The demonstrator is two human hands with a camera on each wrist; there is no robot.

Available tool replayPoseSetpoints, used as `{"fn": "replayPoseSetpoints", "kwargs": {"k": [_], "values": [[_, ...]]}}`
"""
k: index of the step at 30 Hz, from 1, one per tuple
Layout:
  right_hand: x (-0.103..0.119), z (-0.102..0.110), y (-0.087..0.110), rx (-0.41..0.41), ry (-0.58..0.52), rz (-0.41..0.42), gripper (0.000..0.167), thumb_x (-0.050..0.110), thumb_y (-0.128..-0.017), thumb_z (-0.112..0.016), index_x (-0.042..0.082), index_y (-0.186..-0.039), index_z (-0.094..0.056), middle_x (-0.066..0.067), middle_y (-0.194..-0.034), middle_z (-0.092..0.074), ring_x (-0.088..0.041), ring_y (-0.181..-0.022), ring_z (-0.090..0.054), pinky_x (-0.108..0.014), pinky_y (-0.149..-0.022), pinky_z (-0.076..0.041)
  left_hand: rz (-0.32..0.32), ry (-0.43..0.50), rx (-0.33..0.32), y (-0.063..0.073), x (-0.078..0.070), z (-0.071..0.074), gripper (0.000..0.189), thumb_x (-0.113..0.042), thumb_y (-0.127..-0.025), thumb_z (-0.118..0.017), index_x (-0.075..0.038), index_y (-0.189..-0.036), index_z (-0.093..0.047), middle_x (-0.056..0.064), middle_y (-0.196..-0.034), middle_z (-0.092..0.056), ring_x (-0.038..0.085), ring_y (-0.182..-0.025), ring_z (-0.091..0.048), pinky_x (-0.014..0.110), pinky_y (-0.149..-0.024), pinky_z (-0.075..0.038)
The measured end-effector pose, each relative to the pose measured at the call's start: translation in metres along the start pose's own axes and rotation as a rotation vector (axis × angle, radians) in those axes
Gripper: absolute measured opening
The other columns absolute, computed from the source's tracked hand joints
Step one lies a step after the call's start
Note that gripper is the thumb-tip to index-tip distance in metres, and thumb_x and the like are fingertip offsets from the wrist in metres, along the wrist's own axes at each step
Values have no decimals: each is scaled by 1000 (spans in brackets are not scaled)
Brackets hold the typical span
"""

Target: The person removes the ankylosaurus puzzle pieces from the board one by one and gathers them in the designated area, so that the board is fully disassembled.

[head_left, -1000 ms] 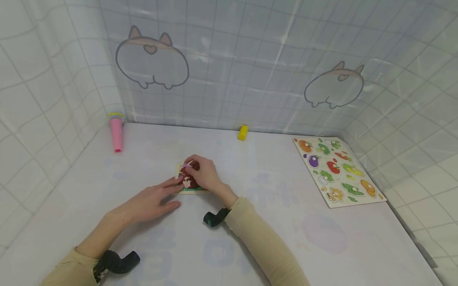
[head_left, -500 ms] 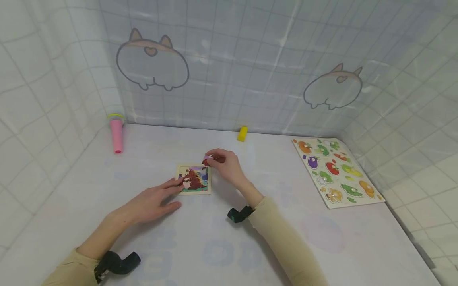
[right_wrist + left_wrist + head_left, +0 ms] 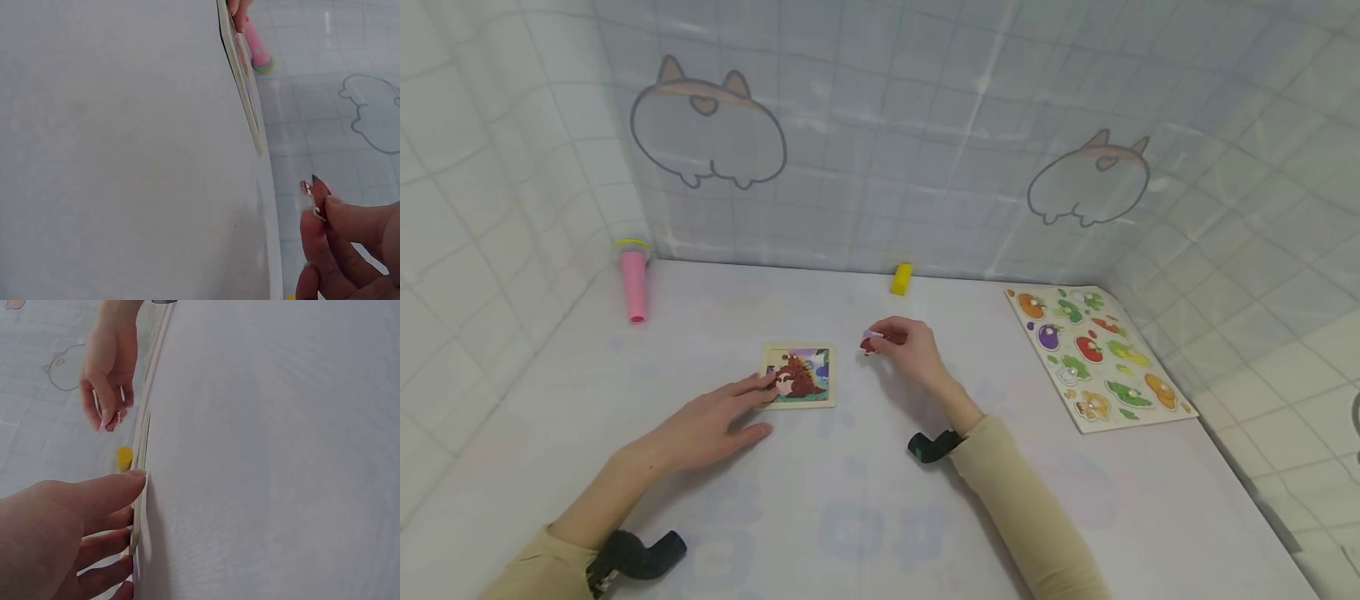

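Observation:
A small square jigsaw puzzle (image 3: pixel 808 383) in a pale wooden frame lies on the table, its picture showing a reddish-brown animal. The fingertips of my left hand (image 3: pixel 711 425) rest on its left side, fingers extended. To the right of the puzzle, my right hand (image 3: pixel 912 354) pinches a puzzle piece (image 3: pixel 869 342) in red and light purple, held above the table. In the right wrist view the same puzzle piece (image 3: pixel 319 195) shows between thumb and fingers, seen nearly edge-on. The puzzle's upper left part looks partly covered by my left fingers.
A board with vegetable pieces (image 3: pixel 1097 358) lies at the right near the wall. A yellow block (image 3: pixel 901 279) stands at the back edge, and a pink toy microphone (image 3: pixel 635 286) lies at the back left. Tiled-pattern walls enclose the table on three sides.
My right hand has lifted the puzzle piece off the puzzle and carried it to the right. My left hand has stayed on the puzzle's left side.

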State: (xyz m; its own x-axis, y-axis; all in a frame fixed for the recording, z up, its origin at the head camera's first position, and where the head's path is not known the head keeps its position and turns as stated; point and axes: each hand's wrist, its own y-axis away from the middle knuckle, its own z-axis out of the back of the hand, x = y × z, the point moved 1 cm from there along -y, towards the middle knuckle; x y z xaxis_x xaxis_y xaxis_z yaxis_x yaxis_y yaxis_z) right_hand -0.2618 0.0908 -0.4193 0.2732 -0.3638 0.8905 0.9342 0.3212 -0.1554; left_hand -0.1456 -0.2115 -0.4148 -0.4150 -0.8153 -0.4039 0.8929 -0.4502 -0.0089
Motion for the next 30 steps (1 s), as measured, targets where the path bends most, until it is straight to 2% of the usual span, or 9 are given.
{"fn": "replayPoseSetpoints", "kwargs": {"k": [9, 14, 22, 30], "values": [[-6, 3, -2, 11, 62, -18, 19, 14, -96, -69, 9, -113, -72, -4, -101, -75, -16, -90, -68, -30, -88, -56, 8, -5, 7, -1, 1, -2, 57, -37, -94, -68, -9, -142, -56, 16, -155, -44, 42, -141, -40, 60, -109, -39], [-11, 1, -3, 23, 110, -16, 18, 16, -96, -69, 10, -113, -72, -1, -101, -75, -14, -88, -67, -27, -85, -55, 6, -13, 2, -2, 2, -3, 57, -38, -94, -69, -10, -143, -56, 16, -155, -44, 42, -140, -41, 60, -109, -39], [-12, 0, 0, 30, 138, 7, 16, 13, -94, -70, 8, -109, -72, 1, -93, -76, -12, -86, -69, -31, -88, -56, 13, 8, 9, 0, 2, -3, 60, -44, -95, -66, -12, -145, -54, 17, -154, -43, 41, -142, -39, 60, -109, -38], [-12, -3, -1, 49, 185, 5, 24, 10, -93, -70, 5, -117, -70, -4, -106, -73, -15, -95, -68, -34, -94, -55, 23, -1, 9, 1, 2, -2, 60, -42, -95, -67, -12, -145, -53, 18, -153, -44, 41, -141, -40, 60, -109, -39]]}}
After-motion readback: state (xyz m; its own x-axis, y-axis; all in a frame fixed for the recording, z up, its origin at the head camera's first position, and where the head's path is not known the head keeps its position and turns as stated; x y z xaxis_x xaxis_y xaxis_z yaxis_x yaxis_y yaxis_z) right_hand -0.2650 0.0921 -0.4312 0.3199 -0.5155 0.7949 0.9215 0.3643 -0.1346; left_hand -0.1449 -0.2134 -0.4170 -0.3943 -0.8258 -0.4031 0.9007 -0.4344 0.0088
